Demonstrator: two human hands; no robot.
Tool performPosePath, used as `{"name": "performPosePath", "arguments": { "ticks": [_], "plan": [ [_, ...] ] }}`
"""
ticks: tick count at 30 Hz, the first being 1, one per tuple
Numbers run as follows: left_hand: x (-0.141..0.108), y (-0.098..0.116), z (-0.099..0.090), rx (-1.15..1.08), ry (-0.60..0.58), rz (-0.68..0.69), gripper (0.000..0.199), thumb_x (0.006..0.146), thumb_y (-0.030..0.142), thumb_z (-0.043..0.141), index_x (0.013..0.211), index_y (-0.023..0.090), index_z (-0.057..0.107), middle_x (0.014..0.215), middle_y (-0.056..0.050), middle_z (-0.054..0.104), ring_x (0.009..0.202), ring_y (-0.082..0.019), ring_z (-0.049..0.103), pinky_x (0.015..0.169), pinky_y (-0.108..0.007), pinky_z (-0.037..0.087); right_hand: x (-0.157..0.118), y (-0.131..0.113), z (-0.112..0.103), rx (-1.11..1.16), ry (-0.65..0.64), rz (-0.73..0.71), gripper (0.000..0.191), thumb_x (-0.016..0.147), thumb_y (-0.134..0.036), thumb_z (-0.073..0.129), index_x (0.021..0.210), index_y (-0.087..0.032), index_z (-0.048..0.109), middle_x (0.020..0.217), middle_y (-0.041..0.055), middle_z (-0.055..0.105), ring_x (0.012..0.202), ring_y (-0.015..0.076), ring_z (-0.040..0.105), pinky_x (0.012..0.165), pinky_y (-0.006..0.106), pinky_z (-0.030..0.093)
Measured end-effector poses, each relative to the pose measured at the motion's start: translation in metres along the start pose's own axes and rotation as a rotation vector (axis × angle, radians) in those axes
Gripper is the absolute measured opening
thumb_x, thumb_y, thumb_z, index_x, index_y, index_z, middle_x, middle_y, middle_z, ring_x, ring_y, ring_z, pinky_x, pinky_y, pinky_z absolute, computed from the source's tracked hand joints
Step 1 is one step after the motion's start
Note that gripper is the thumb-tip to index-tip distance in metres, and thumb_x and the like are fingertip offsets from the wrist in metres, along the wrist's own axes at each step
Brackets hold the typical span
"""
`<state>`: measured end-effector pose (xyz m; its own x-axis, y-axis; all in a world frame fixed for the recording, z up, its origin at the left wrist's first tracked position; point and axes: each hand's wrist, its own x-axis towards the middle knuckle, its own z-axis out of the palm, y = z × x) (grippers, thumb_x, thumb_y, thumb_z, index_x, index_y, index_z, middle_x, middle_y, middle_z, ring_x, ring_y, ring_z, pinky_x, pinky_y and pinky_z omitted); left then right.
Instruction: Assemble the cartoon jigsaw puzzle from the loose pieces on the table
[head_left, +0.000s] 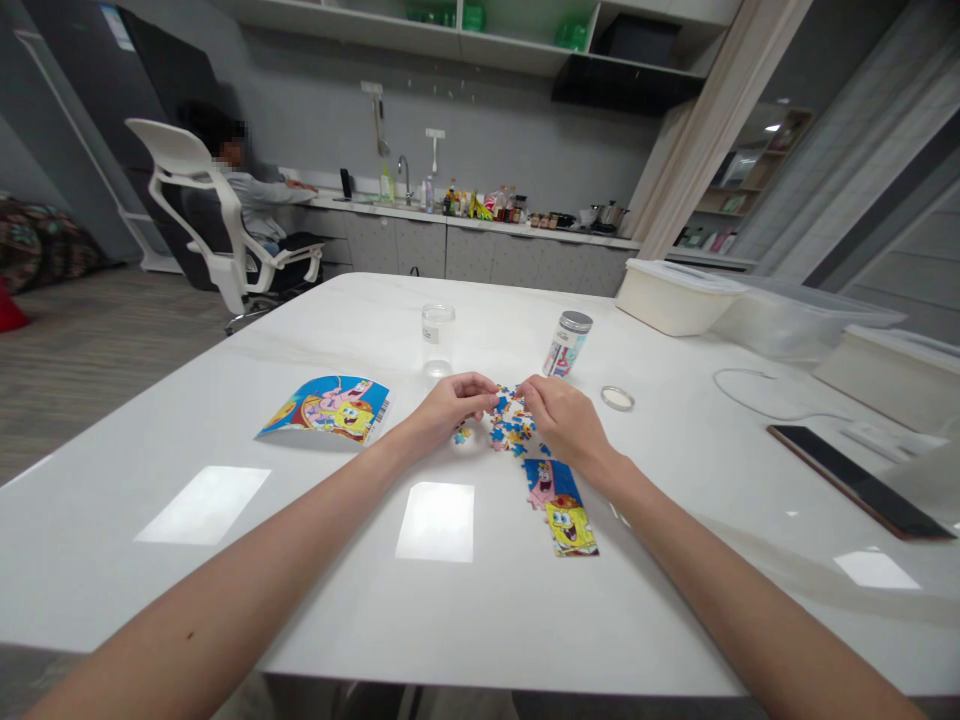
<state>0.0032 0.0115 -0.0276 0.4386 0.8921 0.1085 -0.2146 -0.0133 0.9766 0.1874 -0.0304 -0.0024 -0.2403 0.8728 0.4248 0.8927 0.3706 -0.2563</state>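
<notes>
Loose jigsaw pieces [511, 432] in blue, yellow, pink and white lie heaped on the white table between my hands. My left hand [456, 405] is at the heap's left edge, thumb and fingers closed at what looks like a small blue piece. On the other side, my right hand [562, 418] has its fingers pinched together over the heap; anything in them is hidden. Just below it lies a joined strip of puzzle [568, 515] with a pink and a yellow cartoon figure. A curled picture sheet [334, 408] with similar figures rests to the left.
Behind the hands stand a clear jar [438, 340] and a printed canister [568, 343] with a grey lid. A round lid [617, 398] lies flat nearby. Toward the right are plastic boxes [675, 297], a cable and a dark tablet [859, 483]. A person sits at the far counter.
</notes>
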Motion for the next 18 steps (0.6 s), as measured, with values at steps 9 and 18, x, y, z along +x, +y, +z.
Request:
{"name": "performPosePath", "arguments": {
  "ticks": [9,18],
  "plan": [
    [0.0015,0.0017,-0.0012,0.12,0.029,0.031,0.019,0.064,0.031,0.073,0.074,0.016,0.064,0.067,0.002,0.062,0.058,-0.008,0.053,0.054,-0.02,0.038,0.0056,0.0027,-0.0104,-0.16,-0.11,0.121,0.03,0.099,-0.027,0.034,0.09,-0.019,0.061,0.092,0.0067,0.068,0.089,0.0195,0.06,0.071,0.027,0.036],
    [0.0011,0.0002,-0.0093,0.763,0.058,0.133,0.014,0.073,0.02,0.059,0.078,0.015,0.072,0.075,-0.003,0.072,0.067,-0.013,0.06,0.064,-0.022,0.044,0.0073,0.0076,-0.0097,-0.231,-0.212,0.158,0.029,0.097,-0.024,0.035,0.093,-0.018,0.063,0.1,0.0093,0.07,0.096,0.0212,0.061,0.071,0.028,0.039]
  ]
}}
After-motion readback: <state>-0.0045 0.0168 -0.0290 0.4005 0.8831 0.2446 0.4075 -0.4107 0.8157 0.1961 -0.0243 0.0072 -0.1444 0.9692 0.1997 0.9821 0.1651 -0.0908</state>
